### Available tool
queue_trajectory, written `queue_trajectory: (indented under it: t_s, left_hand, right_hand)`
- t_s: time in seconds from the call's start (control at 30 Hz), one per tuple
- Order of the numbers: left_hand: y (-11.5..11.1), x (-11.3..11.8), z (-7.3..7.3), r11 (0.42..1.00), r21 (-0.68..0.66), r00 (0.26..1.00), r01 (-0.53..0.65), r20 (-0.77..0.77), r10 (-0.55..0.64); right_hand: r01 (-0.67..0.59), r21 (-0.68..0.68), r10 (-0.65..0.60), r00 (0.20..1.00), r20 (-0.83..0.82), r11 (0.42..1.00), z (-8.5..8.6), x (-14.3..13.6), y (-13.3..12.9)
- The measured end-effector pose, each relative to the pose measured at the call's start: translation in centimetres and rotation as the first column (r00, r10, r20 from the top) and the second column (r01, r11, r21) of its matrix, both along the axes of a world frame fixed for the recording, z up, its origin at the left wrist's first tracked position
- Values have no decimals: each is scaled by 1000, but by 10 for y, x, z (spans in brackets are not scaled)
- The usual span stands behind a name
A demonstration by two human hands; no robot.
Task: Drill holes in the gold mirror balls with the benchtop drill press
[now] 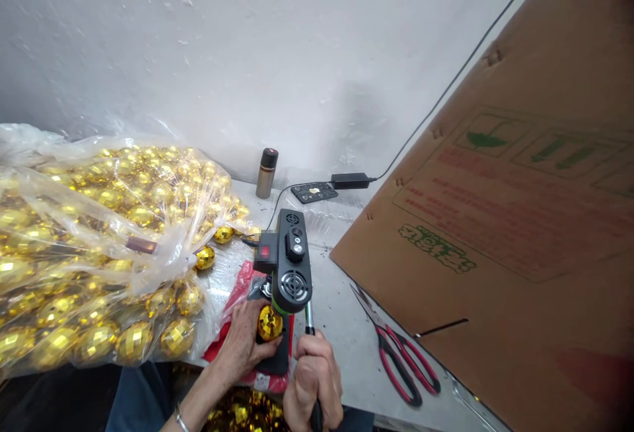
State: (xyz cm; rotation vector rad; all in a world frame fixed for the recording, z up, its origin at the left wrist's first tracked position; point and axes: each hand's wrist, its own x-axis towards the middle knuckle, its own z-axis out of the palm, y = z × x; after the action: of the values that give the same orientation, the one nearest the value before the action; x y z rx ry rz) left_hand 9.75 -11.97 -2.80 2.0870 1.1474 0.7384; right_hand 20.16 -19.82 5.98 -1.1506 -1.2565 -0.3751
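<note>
A gold mirrored ball [270, 323] sits under the front end of a black press-like device [293, 260] with round grilles. My left hand [244, 338] holds this ball between thumb and fingers, close to the device's dark base. My right hand [313, 379] is wrapped round a lever [310, 318] with a black grip and a metal shaft, right of the device. Beneath the base lies a red plastic sheet [241, 281]. Two loose gold balls, one [205, 257] nearer and one [222, 234] farther, rest beside the clear bag [163, 260] full of gold balls.
Red-and-black scissors [403, 359] lie right of my right hand. A large cardboard box [485, 220] leans at the right. Toward the wall stand a small bottle [266, 173], a patterned phone-like object [314, 192] and a black adapter [351, 181] with its cable. More gold balls [245, 409] show below the table edge.
</note>
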Motion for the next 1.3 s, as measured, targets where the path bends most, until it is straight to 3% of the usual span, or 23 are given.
queue_trajectory:
  t_s: [0.4, 0.57, 0.7, 0.93, 1.03, 1.13, 1.23, 1.3]
  left_hand:
    - [2, -1, 2, 999, -39, 999, 27, 38, -26]
    - [2, -1, 1, 998, -55, 999, 22, 29, -21]
    - [2, 1, -1, 999, -49, 1000, 13, 24, -11]
    - [3, 2, -3, 999, -47, 999, 0, 47, 2]
    - [3, 2, -2, 998, -66, 999, 2, 48, 1]
    - [-2, -3, -7, 997, -68, 997, 34, 67, -30]
    - [-11, -22, -19, 995, -2, 993, 104, 57, -104]
    - [-13, -40, -23, 979, 73, 982, 188, 4, -189]
  right_hand:
    - [-63, 11, 63, 998, -18, 998, -19, 3, 1]
    - [-30, 9, 30, 999, -23, 1000, -17, 2, 0]
    - [-47, -23, 49, 997, 67, 999, -19, 4, -2]
    - [-6, 17, 3, 983, 184, 1000, -39, 10, 4]
    - [-35, 9, 32, 983, 182, 999, -21, 13, 1]
    - [-143, -109, 145, 989, 12, 984, 16, 14, -5]
    - [-179, -155, 168, 983, -78, 972, 48, 12, -7]
    - [-161, -146, 148, 984, -95, 976, 57, 8, -6]
